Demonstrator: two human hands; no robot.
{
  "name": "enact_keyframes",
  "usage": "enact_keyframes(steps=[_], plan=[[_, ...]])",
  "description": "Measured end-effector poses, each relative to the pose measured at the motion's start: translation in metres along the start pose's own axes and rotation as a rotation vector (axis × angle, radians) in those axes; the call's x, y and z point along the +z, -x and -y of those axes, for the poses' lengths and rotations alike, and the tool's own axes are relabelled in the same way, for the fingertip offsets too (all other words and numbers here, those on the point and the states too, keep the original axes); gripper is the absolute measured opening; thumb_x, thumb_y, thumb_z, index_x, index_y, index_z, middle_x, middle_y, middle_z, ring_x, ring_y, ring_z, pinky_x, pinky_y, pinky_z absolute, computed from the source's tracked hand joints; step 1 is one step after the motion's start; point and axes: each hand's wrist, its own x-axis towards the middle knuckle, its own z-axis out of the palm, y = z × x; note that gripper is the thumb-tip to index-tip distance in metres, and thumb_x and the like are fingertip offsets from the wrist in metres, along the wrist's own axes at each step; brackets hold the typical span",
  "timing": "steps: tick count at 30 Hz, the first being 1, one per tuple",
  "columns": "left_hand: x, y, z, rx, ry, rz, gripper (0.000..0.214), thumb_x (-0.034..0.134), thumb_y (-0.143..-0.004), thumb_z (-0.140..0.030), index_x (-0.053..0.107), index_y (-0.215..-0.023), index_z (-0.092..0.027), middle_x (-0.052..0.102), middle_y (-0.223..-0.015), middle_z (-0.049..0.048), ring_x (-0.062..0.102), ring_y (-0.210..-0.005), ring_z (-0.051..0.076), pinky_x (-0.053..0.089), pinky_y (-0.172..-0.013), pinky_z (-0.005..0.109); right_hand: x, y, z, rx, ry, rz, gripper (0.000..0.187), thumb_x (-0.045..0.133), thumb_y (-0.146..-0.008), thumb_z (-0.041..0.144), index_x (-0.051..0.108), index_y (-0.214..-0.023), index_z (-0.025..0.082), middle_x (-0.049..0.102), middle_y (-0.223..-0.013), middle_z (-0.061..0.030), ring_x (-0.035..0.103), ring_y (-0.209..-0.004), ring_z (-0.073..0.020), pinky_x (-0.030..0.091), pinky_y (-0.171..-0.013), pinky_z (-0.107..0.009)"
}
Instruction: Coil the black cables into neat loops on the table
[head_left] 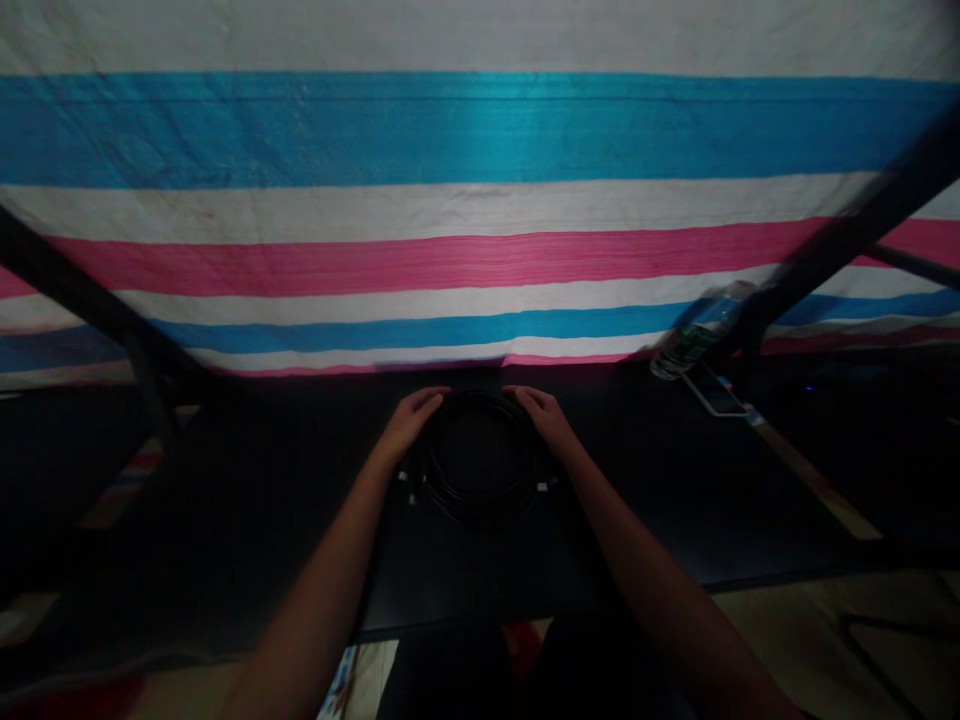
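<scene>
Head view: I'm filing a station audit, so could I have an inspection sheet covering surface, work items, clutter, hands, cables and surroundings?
Surface: dark tabletop, dimly lit.
Work items: coiled black cable, light-coloured connectors at its sides.
Clutter: clear bottle and phone, far right.
Hands: left hand and right hand at opposite sides of the coil; grip unclear.
Cables: only the coil distinguishable; dark areas unreadable.
Surroundings: striped sheet behind, dark frame bars either side.
</scene>
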Motion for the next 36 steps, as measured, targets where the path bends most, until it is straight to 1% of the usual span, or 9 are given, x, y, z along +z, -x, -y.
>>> enact_keyframes(steps=[5, 9, 12, 14, 18, 24, 27, 30, 36], plan=[[0.002, 0.001, -0.002, -0.021, 0.032, 0.069, 0.036, 0.064, -0.089, -0.041, 0.071, -0.118, -0.020, 0.069, -0.128, 0.0117, 0.062, -0.122, 0.030, 0.045, -0.108, 0.049, 0.008, 0.002, 0.000, -0.046, 0.037, 0.023, 0.043, 0.051, -0.094, 0.051, 0.076, -0.110, 0.020, 0.075, -0.112, -0.0105, 0.069, -0.107, -0.0270, 0.052, -0.096, -0.045], [0.002, 0.000, 0.001, 0.075, -0.107, 0.145, 0.045, 0.068, -0.083, -0.027, 0.064, -0.127, -0.021, 0.064, -0.136, 0.0120, 0.058, -0.128, 0.027, 0.044, -0.111, 0.048, 0.008, 0.003, 0.002, -0.105, 0.113, 0.066, 0.034, 0.066, -0.086, 0.039, 0.074, -0.113, 0.019, 0.074, -0.115, -0.0113, 0.068, -0.107, -0.0274, 0.051, -0.098, -0.046], [0.002, 0.001, 0.001, 0.130, -0.292, 0.114, 0.046, 0.066, -0.084, -0.025, 0.064, -0.129, -0.020, 0.065, -0.136, 0.0109, 0.060, -0.127, 0.025, 0.043, -0.112, 0.046, 0.006, 0.004, 0.002, -0.162, 0.168, 0.091, 0.034, 0.072, -0.080, 0.031, 0.074, -0.113, 0.021, 0.072, -0.117, -0.0104, 0.066, -0.110, -0.0268, 0.048, -0.102, -0.047], [0.000, 0.001, -0.001, 0.123, -0.378, 0.077, 0.042, 0.067, -0.084, -0.028, 0.068, -0.125, -0.019, 0.069, -0.130, 0.0112, 0.064, -0.121, 0.026, 0.046, -0.108, 0.045, 0.004, 0.004, 0.001, -0.182, 0.187, 0.099, 0.033, 0.070, -0.082, 0.030, 0.073, -0.114, 0.021, 0.072, -0.117, -0.0106, 0.066, -0.110, -0.0259, 0.049, -0.101, -0.046], [-0.005, 0.000, -0.001, 0.095, -0.428, 0.015, 0.036, 0.066, -0.085, -0.038, 0.074, -0.113, -0.018, 0.075, -0.115, 0.0125, 0.070, -0.107, 0.029, 0.052, -0.097, 0.044, 0.001, 0.003, -0.001, -0.206, 0.205, 0.101, 0.032, 0.066, -0.086, 0.031, 0.072, -0.116, 0.021, 0.071, -0.116, -0.0112, 0.067, -0.108, -0.0250, 0.051, -0.098, -0.045], [-0.012, -0.001, 0.000, 0.113, -0.475, -0.077, 0.026, 0.065, -0.084, -0.040, 0.078, -0.094, -0.020, 0.078, -0.099, 0.0097, 0.070, -0.094, 0.026, 0.052, -0.085, 0.039, 0.001, 0.001, -0.003, -0.240, 0.220, 0.114, 0.026, 0.066, -0.087, 0.033, 0.075, -0.110, 0.023, 0.071, -0.115, -0.0101, 0.066, -0.108, -0.0246, 0.051, -0.096, -0.043], [-0.015, 0.000, -0.003, 0.107, -0.486, -0.108, 0.027, 0.064, -0.084, -0.043, 0.076, -0.080, -0.019, 0.075, -0.084, 0.0082, 0.067, -0.081, 0.024, 0.049, -0.075, 0.035, 0.001, 0.001, -0.005, -0.249, 0.232, 0.110, 0.026, 0.066, -0.087, 0.032, 0.075, -0.110, 0.024, 0.070, -0.114, -0.0103, 0.066, -0.108, -0.0244, 0.051, -0.096, -0.043], [-0.015, 0.002, -0.006, 0.086, -0.465, -0.110, 0.033, 0.062, -0.085, -0.047, 0.072, -0.071, -0.018, 0.068, -0.068, 0.0045, 0.061, -0.067, 0.020, 0.042, -0.064, 0.032, 0.001, 0.001, -0.005, -0.261, 0.242, 0.112, 0.029, 0.069, -0.085, 0.031, 0.075, -0.112, 0.024, 0.070, -0.114, -0.0099, 0.066, -0.106, -0.0244, 0.052, -0.095, -0.042], [-0.012, 0.001, -0.006, 0.041, -0.306, -0.098, 0.040, 0.060, -0.083, -0.055, 0.066, -0.067, -0.018, 0.061, -0.064, 0.0008, 0.055, -0.065, 0.018, 0.039, -0.061, 0.029, 0.005, 0.003, 0.000, -0.289, 0.270, 0.055, 0.024, 0.066, -0.085, 0.029, 0.078, -0.105, 0.024, 0.071, -0.109, -0.0089, 0.066, -0.104, -0.0247, 0.051, -0.095, -0.043]])
